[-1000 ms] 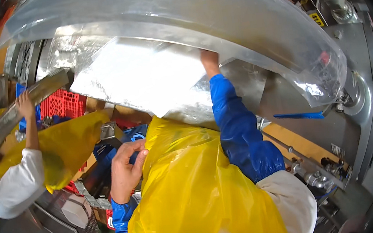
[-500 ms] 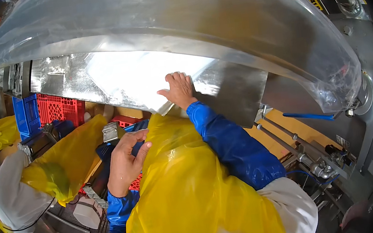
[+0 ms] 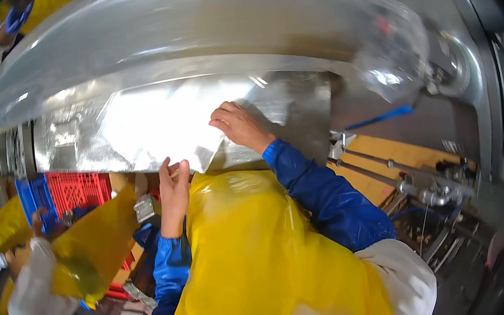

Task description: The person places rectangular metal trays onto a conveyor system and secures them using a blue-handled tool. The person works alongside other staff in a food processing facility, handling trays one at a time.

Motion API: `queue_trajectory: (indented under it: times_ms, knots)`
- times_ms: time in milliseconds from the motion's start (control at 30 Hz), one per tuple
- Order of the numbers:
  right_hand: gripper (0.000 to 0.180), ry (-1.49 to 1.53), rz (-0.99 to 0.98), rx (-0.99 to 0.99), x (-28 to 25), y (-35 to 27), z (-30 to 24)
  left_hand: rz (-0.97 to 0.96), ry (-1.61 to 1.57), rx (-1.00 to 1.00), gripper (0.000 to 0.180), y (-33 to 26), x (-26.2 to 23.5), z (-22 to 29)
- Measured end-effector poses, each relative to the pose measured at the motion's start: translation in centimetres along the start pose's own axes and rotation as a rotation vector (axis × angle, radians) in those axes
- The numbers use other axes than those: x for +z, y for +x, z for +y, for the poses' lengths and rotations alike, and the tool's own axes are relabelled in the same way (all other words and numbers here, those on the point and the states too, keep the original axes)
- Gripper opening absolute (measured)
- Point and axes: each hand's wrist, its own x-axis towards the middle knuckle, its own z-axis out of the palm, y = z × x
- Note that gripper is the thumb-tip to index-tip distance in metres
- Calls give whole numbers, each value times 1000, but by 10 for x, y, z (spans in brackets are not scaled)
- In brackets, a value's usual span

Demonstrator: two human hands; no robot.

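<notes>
A glaring white sheet (image 3: pixel 160 125), thin like plastic film or paper, lies on the shiny metal tabletop (image 3: pixel 305 104). My right hand (image 3: pixel 241 127) is bent over its right side, fingers together and curled onto the sheet; the thumb is mostly hidden. Below the sheet's near edge, at the front of the table, my left hand (image 3: pixel 175 195) points upward. Its thumb and fingers are apart, and I see nothing held between them. Near the apron, a corner of the sheet hangs toward me between the two hands.
A large clear plastic cover (image 3: pixel 186 33) bulges across the table's far side. Red crates (image 3: pixel 80 190) and a blue crate (image 3: pixel 36 200) stand at left, beside a co-worker in a yellow apron (image 3: pixel 96 246). Metal rods (image 3: pixel 370 171) and a blue strip (image 3: pixel 379 118) are at right.
My left hand has moved up to the table's front edge. My right hand has gone from spread flat on the sheet to curled fingers. The view has shifted, and the co-worker's arm has moved.
</notes>
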Motion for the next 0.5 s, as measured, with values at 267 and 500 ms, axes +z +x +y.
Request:
queue_trajectory:
  times_ms: [267,500]
  knots:
    - [26,-116,174,71,-67,-53,-20,-302,-32,289,30,45,54,38]
    - [51,313,-141,368,-88,-71,-77,-356,-3,289,32,21,87,42]
